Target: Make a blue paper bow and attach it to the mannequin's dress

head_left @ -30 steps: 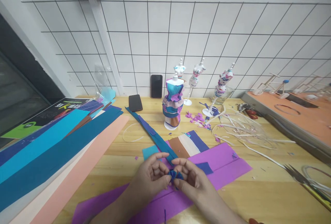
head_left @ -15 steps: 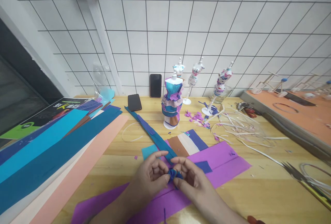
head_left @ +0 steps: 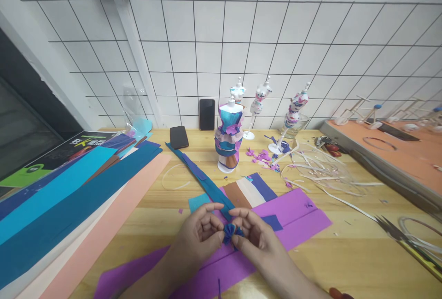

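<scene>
My left hand (head_left: 200, 234) and my right hand (head_left: 253, 234) meet over a purple paper sheet (head_left: 293, 218) near the table's front edge. Together they pinch a small blue gathered crepe-paper piece (head_left: 229, 232) between fingertips and thumbs. A long teal and blue paper strip (head_left: 200, 177) runs from just behind my fingers toward the back. Past it stands a small mannequin (head_left: 228, 140) dressed in teal, purple and peach paper.
Long paper sheets in teal, blue and peach (head_left: 69, 207) cover the left side. Two black phones (head_left: 179, 137) lie or lean at the back by three small mannequins (head_left: 259, 101). White strip scraps (head_left: 321, 170), scissors (head_left: 400, 237) and an orange tray (head_left: 397, 151) sit at right.
My fingers have shifted slightly on the blue piece, which now shows more fanned out. The view has drifted a little; nothing else has moved.
</scene>
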Demonstrator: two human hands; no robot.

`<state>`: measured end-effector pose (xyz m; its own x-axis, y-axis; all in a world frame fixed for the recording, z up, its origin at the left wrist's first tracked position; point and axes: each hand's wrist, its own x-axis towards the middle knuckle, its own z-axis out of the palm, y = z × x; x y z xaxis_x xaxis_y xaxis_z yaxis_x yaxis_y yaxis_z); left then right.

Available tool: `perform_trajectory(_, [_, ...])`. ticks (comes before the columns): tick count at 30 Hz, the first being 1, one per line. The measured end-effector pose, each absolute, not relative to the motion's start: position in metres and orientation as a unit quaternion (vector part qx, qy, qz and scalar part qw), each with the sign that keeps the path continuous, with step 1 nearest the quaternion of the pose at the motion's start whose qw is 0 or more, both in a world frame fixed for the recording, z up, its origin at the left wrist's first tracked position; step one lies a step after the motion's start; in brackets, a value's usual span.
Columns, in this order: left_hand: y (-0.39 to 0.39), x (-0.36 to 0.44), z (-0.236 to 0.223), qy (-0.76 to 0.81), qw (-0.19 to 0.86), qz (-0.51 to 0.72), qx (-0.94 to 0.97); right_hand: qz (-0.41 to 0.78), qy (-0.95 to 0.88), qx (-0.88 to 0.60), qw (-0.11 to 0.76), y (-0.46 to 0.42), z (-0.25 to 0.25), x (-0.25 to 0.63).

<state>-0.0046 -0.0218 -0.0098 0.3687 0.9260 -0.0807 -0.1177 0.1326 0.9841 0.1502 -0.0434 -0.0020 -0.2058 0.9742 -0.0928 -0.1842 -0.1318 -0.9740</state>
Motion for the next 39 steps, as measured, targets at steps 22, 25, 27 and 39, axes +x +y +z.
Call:
perform_trajectory(22, [-0.0185,-0.0067,-0.0072,0.382,0.672,0.394,0.497,0.601,-0.499,-0.423,0.459,-0.0446,-0.0049,0.1471])
perform_trajectory(25, [-0.0183,-0.007,-0.0075,0.384,0.679,0.396,0.485,0.609,-0.495,-0.41,0.464,-0.044,-0.0044,0.1471])
perform_trajectory(27, [-0.0178,-0.007,-0.0086,0.384,0.687,0.397,0.472,0.613,-0.495,-0.406,0.463,-0.0435,-0.0041,0.1477])
perform_trajectory(39, [-0.015,-0.0069,-0.0126,0.376,0.71,0.395,0.446,0.596,-0.504,-0.44,0.445,-0.0403,-0.0067,0.1529])
